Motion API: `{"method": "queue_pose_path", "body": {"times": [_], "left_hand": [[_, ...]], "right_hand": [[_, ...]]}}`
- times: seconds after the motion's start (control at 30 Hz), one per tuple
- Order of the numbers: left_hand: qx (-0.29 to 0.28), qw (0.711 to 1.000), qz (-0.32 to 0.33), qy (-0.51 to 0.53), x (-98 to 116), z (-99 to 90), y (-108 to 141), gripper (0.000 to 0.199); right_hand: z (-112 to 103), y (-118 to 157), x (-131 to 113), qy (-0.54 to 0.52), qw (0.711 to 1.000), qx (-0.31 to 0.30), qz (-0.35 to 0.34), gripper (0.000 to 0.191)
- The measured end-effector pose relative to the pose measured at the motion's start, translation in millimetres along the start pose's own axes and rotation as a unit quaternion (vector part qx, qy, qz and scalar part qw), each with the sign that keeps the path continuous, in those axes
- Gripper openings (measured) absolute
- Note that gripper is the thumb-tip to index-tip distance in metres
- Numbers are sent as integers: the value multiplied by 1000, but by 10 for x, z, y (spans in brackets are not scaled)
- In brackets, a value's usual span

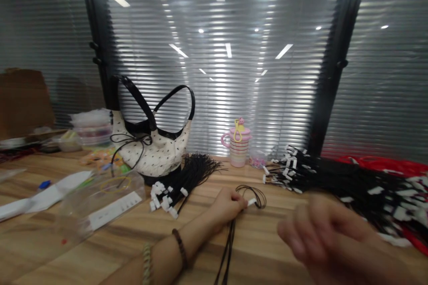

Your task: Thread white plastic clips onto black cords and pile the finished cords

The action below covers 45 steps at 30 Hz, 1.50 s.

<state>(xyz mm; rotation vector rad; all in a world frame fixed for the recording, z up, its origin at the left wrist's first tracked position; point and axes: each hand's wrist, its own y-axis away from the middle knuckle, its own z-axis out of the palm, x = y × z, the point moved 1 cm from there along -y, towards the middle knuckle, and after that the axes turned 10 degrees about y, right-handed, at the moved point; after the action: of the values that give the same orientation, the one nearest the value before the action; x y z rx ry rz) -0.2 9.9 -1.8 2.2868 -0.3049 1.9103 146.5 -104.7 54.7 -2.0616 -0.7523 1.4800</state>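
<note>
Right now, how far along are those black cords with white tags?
The small tagged bunch by the handbag may be done. In hand: the left hand grips one looped cord; the right hand is a blur. Remaining: the big tagged heap at right, though I cannot tell which pile is finished.

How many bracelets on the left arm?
2. A dark brown bracelet sits just behind the left hand, which holds a black cord; a pale band sits further up the forearm. Others could be hidden under the arm.
</note>
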Motion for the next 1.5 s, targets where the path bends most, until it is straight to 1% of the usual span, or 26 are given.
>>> {"method": "queue_pose_path", "body": {"times": [0.07,0.13,0.17,0.23,0.27,0.3,0.33,0.4,0.47,0.6,0.73,0.87,0.93,1.0,1.07,1.13,1.2,1.33,1.4,1.5], "left_hand": [[-8,1000,4,7,2,-4,0,28],[-14,1000,0,17,22,-8,7,28],[-17,1000,-2,25,36,-10,13,27],[-22,999,-9,40,62,-13,24,25],[-22,999,-15,48,71,-16,27,25],[-19,998,-23,55,75,-18,29,24],[-15,998,-34,60,75,-21,28,24],[-13,996,-54,68,65,-26,20,23],[-20,995,-66,79,49,-31,6,22],[-28,992,-63,106,26,-39,-21,24],[-27,992,-74,102,39,-33,-22,25],[-31,990,-79,117,71,-12,-9,23],[-31,989,-76,123,78,-6,-5,23],[-35,989,-72,122,75,-8,-8,24],[-44,989,-69,125,62,-16,-19,23],[-53,987,-68,137,42,-31,-33,24],[-56,984,-69,153,27,-46,-46,24],[-63,978,-75,184,24,-52,-52,22],[-60,977,-77,187,26,-46,-49,21],[-48,980,-73,177,15,-37,-49,23]], "right_hand": [[67,-48,170,-13,996,64,65,12],[143,-79,413,-18,984,107,140,11],[185,-86,536,-19,982,81,169,8],[260,-75,748,-37,965,0,260,7],[288,-63,820,-37,955,-38,291,9],[310,-50,868,-31,949,-69,307,11],[326,-38,894,-15,947,-92,306,12],[345,-19,909,29,955,-118,269,17],[354,-4,918,58,959,-128,244,21],[366,13,967,60,961,-130,238,25],[374,-9,944,94,966,-134,202,20],[387,-53,872,118,958,-180,187,16],[414,-73,884,136,955,-194,177,17],[465,-95,944,154,954,-184,182,23],[531,-118,1025,156,952,-162,207,25],[593,-144,1083,129,953,-142,234,24],[634,-169,1091,86,956,-137,246,25],[638,-187,1031,38,954,-139,262,26],[634,-176,1036,44,953,-135,269,26],[651,-151,1106,63,954,-133,259,26]]}}
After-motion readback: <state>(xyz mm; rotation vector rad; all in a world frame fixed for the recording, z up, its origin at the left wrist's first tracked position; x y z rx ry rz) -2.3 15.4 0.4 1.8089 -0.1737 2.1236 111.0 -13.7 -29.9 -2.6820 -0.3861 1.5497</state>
